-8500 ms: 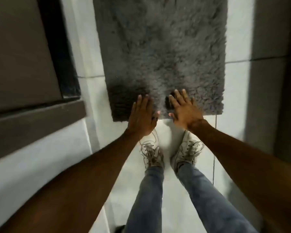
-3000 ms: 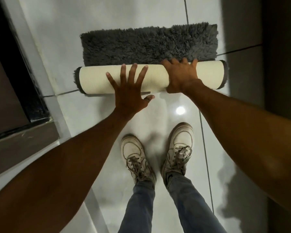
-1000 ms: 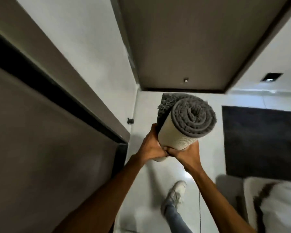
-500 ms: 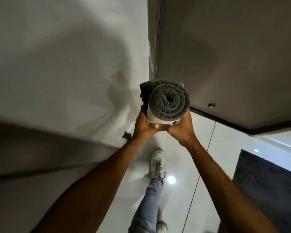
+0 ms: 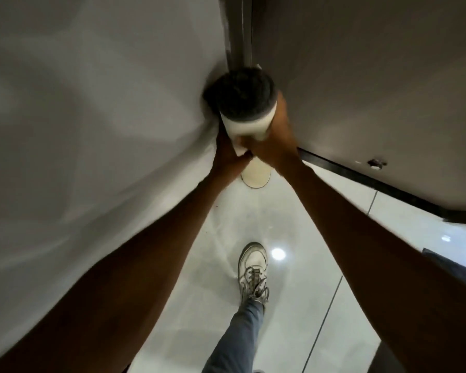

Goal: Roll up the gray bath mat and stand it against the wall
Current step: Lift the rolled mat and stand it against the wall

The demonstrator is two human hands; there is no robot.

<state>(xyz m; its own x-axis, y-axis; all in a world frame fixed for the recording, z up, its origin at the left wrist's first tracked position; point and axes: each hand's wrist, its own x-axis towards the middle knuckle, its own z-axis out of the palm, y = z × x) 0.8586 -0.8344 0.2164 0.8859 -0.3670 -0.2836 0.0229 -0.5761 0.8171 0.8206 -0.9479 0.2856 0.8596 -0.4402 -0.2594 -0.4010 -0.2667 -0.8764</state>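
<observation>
Our fingers are wrapped around the rolled gray bath mat (image 5: pixel 246 122), a shaggy dark pile wound inside a cream woven backing, and they grip it at mid-height from both sides. Our left hand (image 5: pixel 228 154) clasps the roll from the left, its fingertips meeting those of our right hand (image 5: pixel 276 141) on the near face of the cream backing; the right hand reaches higher up the roll's right side. Motion blur softens the individual fingers, so we cannot tell them apart cleanly.

The roll stands upright in the corner, its fuzzy spiral end facing up toward us and its lower end resting on the glossy white tiled floor (image 5: pixel 215 265). Its left side lies against the pale white wall (image 5: pixel 92 103), and the flat brown door panel (image 5: pixel 361 76) is just behind it.

Our bare forearms stretch back toward us. Below them, one worn white laced sneaker (image 5: pixel 253 270) stands on the tiles beneath a blue denim trouser leg (image 5: pixel 234 343).
</observation>
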